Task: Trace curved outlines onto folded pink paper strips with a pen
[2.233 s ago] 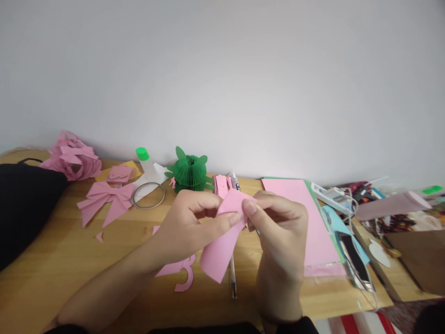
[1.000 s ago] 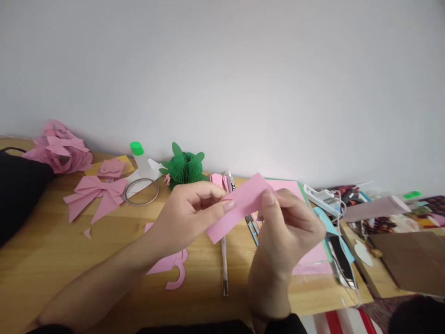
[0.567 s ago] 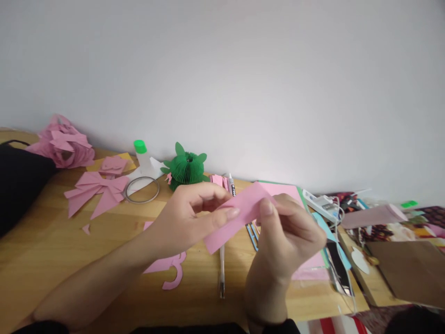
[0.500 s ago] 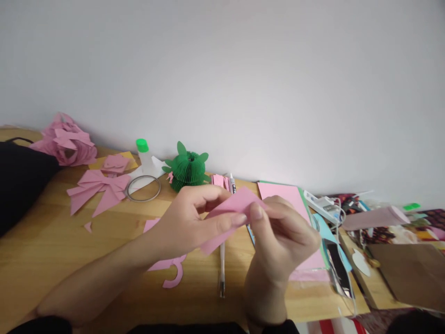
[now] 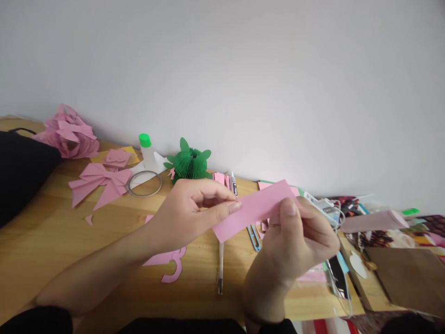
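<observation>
A pink paper strip (image 5: 255, 209) is held flat above the wooden table (image 5: 52, 241), stretched between both hands. My left hand (image 5: 189, 213) pinches its left end between thumb and fingers. My right hand (image 5: 299, 243) pinches its right end, thumb on the front. Under the hands lie a pen (image 5: 220, 260), blue scissors (image 5: 254, 234) and pink paper offcuts (image 5: 167, 262).
A pink paper bow (image 5: 100, 181), a tape ring (image 5: 145, 183), a green-capped glue bottle (image 5: 146, 150), a green paper ornament (image 5: 189, 163) and a heap of pink paper (image 5: 67, 134) sit along the wall. A black bag (image 5: 21, 171) lies left. Clutter and a brown sheet (image 5: 410, 278) fill the right.
The strip, bent between my fingers half a second ago, is now pulled out straight and flat. My right hand has slid rightward along it. The view has shifted slightly.
</observation>
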Demonstrator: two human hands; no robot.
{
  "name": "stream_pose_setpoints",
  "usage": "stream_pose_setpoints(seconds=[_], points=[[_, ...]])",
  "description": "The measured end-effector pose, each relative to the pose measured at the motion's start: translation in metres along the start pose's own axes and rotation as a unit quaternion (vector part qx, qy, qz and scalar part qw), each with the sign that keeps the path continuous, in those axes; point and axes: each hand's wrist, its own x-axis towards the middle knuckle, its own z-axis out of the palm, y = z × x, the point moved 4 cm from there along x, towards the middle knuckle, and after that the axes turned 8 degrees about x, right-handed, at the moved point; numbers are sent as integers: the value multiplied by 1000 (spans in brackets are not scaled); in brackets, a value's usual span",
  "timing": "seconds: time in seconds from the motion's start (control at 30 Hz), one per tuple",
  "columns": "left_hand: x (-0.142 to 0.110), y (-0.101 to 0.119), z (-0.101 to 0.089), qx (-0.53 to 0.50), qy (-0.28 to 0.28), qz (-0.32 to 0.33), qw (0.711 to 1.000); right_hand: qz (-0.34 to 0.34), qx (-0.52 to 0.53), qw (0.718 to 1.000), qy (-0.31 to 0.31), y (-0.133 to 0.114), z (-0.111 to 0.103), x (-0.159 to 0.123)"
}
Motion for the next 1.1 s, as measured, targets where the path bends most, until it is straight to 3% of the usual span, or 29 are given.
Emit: stream_pose_setpoints(seconds=[0.27, 0.47, 0.8, 0.97, 1.1], points=[[-3, 5, -4, 36, 18, 27, 999, -33, -32, 999, -23, -11, 4, 3], [-5, 10, -3, 6, 20, 59, 998, -70, -13, 997, -36, -12, 7, 4], [-16, 19, -9, 13, 100, 130, 986, -176, -8, 984, -30, -26, 17, 3], [-21, 30, -16, 47, 106, 169, 979, -151, -101, 983, -37, -34, 17, 1], [-25, 38, -28, 112, 115, 195, 968, -150, -148, 972, -108, -38, 11, 9]])
